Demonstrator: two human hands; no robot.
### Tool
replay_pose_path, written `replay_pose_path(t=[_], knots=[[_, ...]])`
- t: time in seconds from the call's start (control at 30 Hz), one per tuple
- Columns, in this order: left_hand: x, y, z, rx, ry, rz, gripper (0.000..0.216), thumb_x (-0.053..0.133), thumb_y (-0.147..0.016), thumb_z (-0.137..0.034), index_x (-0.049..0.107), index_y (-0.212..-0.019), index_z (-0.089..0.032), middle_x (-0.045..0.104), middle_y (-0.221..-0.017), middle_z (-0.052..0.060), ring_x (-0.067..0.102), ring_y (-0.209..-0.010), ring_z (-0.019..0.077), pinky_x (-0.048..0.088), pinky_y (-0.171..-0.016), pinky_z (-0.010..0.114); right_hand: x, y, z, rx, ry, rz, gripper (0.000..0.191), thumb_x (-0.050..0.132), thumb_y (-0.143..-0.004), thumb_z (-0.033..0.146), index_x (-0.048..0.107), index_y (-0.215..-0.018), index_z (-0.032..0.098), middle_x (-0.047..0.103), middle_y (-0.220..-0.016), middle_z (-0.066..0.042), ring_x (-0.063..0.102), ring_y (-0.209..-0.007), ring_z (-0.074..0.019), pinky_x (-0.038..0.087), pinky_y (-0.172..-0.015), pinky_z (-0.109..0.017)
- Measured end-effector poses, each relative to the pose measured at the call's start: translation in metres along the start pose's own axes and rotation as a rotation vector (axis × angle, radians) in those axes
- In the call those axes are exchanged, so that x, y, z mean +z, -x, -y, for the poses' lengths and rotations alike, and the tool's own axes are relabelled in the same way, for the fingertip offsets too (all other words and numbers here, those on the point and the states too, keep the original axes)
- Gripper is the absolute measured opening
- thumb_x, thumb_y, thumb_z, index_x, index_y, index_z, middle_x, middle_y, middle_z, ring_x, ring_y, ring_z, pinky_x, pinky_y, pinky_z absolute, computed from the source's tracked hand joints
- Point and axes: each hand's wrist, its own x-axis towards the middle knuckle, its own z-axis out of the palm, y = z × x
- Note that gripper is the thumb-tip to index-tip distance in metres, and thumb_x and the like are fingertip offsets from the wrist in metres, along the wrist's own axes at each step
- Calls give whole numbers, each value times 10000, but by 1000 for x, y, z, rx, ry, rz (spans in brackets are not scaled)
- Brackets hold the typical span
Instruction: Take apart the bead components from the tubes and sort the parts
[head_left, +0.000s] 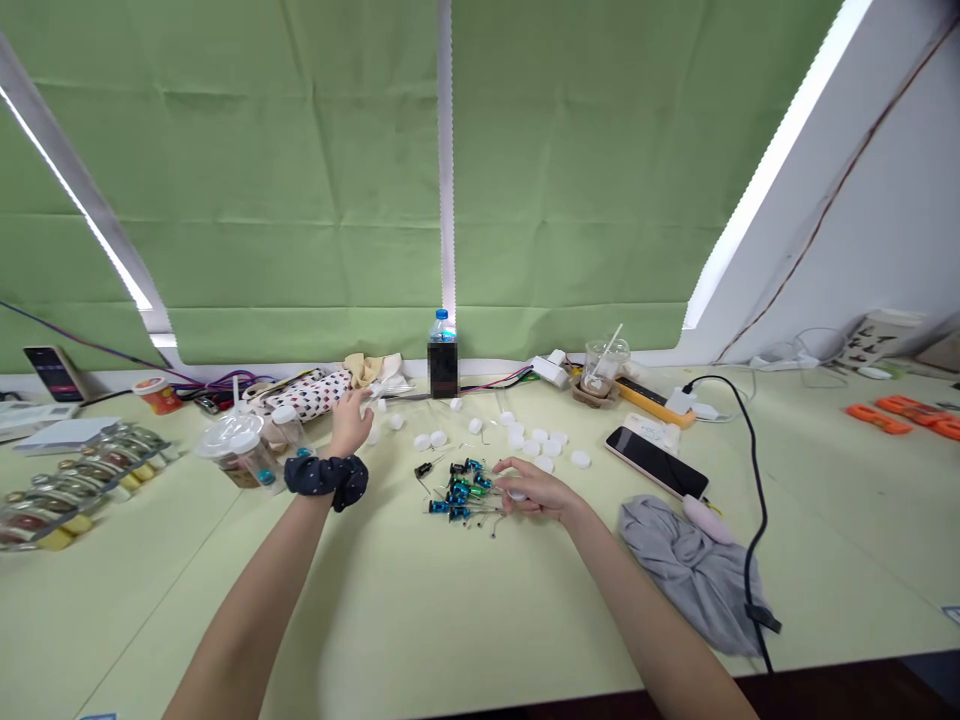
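1. Lying just left of the right hand [536, 492] is a pile of blue and green parts [459, 492]; that hand's fingers pinch a white cap [516, 493].
2. Left hand [350, 420] reaches forward, fingers loosely apart, beside loose caps [394, 421] near a spotted pouch [315, 393].

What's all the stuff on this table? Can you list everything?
small wired parts: a pile, blue, green and black, table centre
white caps: many, white, scattered behind the pile
bottle: one, clear with blue cap, back centre
phone: one, black, right of centre
cloth: one, grey, front right
cable: one, black, beside the cloth
lidded cup: one, clear, left of centre
jars: a row, clear, far left
table: one, pale green
blinds: two, green, behind the table
scrunchie: one, dark dotted, left wrist
left hand: one, reaching towards the back caps
right hand: one, at the pile's right edge
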Motion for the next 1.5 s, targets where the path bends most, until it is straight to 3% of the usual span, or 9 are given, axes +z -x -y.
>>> replay_pose_path(t=[0.13,0.3,0.43,0.57,0.73,0.93,1.03,1.17,1.5], knots=[[12,2,-6,-22,-72,5,493,461,-812,-304,444,-1289,-181,289,-1457,162,197,-1350,355,174,-1039,570,-12,-10,-9,-88,80,-291,305,572,-754,450,448,-895,210,623,-575,22,237,-332,-36,155,-356,-158],[-19,25,-6,-42,-265,-251,557,483,-801,-250,360,-1338,-168,82,-1518,167,-37,-1385,373,-3,-1046,618,-35,-24,-22,-347,432,-801,246,582,-719,428,539,-729,185,652,-708,-38,543,-616,-151,381,-538,-236],[-41,34,12,-168,-343,-346,637,469,-782,-195,267,-1366,-40,115,-1469,260,-17,-1370,404,90,-1055,586,-50,-27,-31,-378,565,-920,243,541,-741,392,629,-851,195,660,-888,-59,579,-821,-209,413,-717,-314],[-39,35,38,-211,-335,-280,494,391,-798,-115,379,-1258,62,323,-1330,319,218,-1306,406,175,-1031,567,-57,-28,-38,-334,664,-1090,296,511,-745,329,635,-965,173,624,-968,-96,563,-895,-227,398,-779,-341],[-30,36,60,-65,-280,-280,381,354,-786,-71,537,-1120,-51,469,-1211,238,354,-1226,362,241,-1022,548,-57,-32,-44,-365,637,-1137,280,486,-734,298,635,-925,157,611,-934,-93,556,-872,-224,391,-783,-335],[-17,45,69,-16,-90,-433,485,526,-755,-223,432,-1203,-64,301,-1350,239,371,-1233,344,339,-1003,470,-49,-31,-42,-393,678,-1174,272,462,-743,293,639,-897,156,602,-929,-92,552,-830,-222,379,-748,-320],[-4,55,70,-19,-34,-355,382,508,-798,-305,480,-1127,-112,455,-1204,195,427,-1172,323,372,-975,449,-44,-29,-39,-402,696,-1218,275,451,-755,297,637,-907,163,585,-969,-91,537,-715,-187,367,-682,-302],[11,66,64,-19,71,-298,368,449,-844,-375,479,-1129,-143,550,-1042,138,512,-1041,288,423,-902,425,-35,-28,-35,-472,715,-1182,251,444,-772,290,633,-878,164,582,-966,-84,504,-627,-153,368,-665,-297],[7,60,28,-68,96,-389,387,395,-892,-394,462,-1159,-121,565,-1071,148,527,-1022,282,414,-869,419,-14,-20,-23,-560,711,-1078,263,427,-841,342,621,-850,163,618,-917,-83,569,-758,-193,399,-687,-297]])
